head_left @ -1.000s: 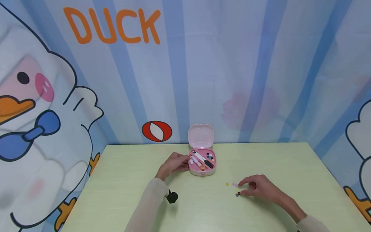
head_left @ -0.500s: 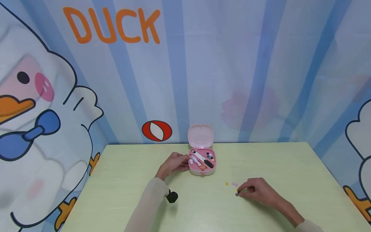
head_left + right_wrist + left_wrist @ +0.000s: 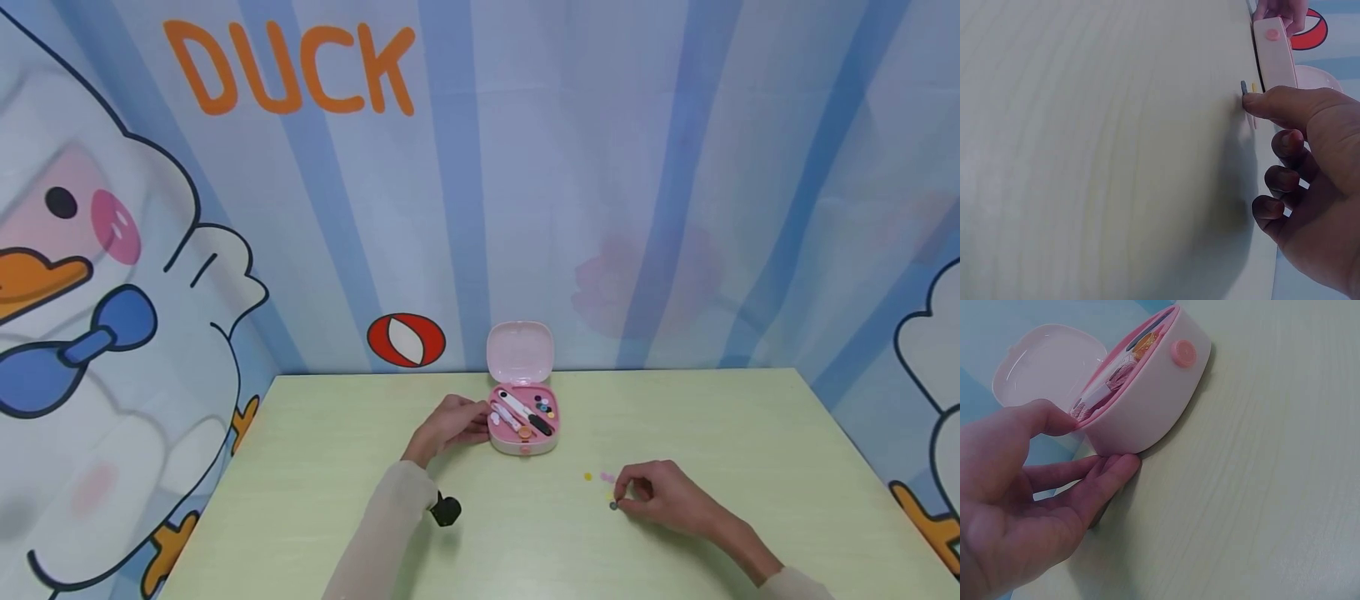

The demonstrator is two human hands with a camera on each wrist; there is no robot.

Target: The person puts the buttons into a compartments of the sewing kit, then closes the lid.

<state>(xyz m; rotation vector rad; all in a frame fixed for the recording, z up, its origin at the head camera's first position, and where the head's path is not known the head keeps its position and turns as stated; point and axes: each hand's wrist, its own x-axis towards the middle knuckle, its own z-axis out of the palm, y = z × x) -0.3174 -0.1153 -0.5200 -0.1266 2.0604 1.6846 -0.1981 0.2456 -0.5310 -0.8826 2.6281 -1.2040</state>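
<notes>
A pink sewing box stands with its lid raised. My left hand holds its left side; in the left wrist view the thumb is at the rim and the fingers touch the lower wall. Inside lie a white-and-black tool, pinkish bundles and several small buttons. To the right, my right hand pinches at a small button, mostly hidden by thumb and forefinger. A grey-blue button shows at the fingertips. Pink buttons and a yellow button lie beside them on the table.
The pale table ends at a curtain printed with a duck, directly behind the box lid. A black wrist device sits under the left sleeve.
My right hand has moved slightly down, and thumb and forefinger have come together over the dark red button, which is now out of sight. The left hand and the box have stayed put.
</notes>
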